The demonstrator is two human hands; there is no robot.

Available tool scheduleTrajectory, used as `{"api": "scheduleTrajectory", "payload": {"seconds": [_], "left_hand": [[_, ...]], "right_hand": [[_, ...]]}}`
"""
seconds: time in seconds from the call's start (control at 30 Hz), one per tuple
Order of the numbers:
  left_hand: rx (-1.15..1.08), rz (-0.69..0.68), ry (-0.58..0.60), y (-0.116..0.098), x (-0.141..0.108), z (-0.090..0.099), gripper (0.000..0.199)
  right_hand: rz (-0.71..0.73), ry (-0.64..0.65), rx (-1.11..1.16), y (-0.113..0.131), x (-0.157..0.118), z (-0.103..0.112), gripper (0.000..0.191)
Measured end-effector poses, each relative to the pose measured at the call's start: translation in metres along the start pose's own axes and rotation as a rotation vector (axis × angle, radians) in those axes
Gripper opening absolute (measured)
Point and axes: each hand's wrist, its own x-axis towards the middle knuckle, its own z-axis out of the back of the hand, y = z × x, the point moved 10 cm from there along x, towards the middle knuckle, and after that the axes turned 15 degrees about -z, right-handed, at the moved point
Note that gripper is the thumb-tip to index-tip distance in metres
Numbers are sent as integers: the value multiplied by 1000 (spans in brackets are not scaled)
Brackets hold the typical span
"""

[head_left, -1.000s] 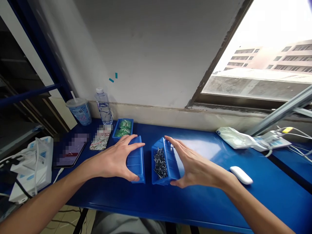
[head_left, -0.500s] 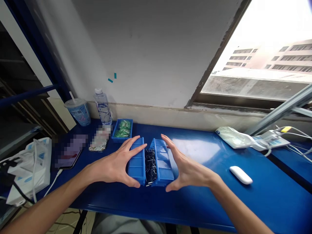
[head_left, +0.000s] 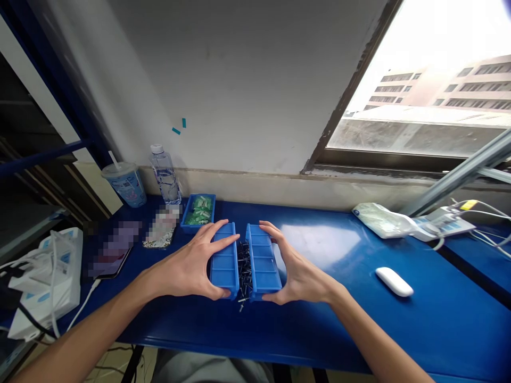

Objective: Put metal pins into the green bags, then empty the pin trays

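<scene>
Two blue plastic bins stand tipped on their sides on the blue table, with their open sides facing each other. My left hand [head_left: 191, 266] grips the left bin [head_left: 224, 260], its fingers over the far end and the thumb at the near end. Around the right bin [head_left: 265, 263] my right hand [head_left: 297, 271] is wrapped, fingers at the far end and thumb at the near end. Dark screws or rivets [head_left: 244, 271] lie in the narrow gap between the bins, and a few poke out at the near side. The bins' insides are hidden.
Behind the left bin sits a blue bin [head_left: 199, 210] with green packets. A bottle [head_left: 165, 175], a lidded cup [head_left: 128, 183], two phones and a power strip [head_left: 59, 282] are at the left. To the right lie a white case [head_left: 394, 282] and a plastic packet [head_left: 379, 219].
My right hand has closed onto the right bin, which is tilted further over, its underside turned more upward. Some small dark pieces have spilled out toward the near side of the gap.
</scene>
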Motion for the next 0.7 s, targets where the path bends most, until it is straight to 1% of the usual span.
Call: {"api": "scheduleTrajectory", "payload": {"seconds": [0.17,0.3,0.47,0.7], "left_hand": [[23,-1,42,0,1,-2,117],[41,16,51,2,-1,2,116],[31,32,84,-1,-3,5,118],[32,50,64,-2,-4,9,116]], "right_hand": [[10,0,-36,4,0,0,136],[-4,-18,-62,3,-2,3,136],[-21,3,-72,2,-2,4,137],[-27,-19,-90,1,-1,8,137]]}}
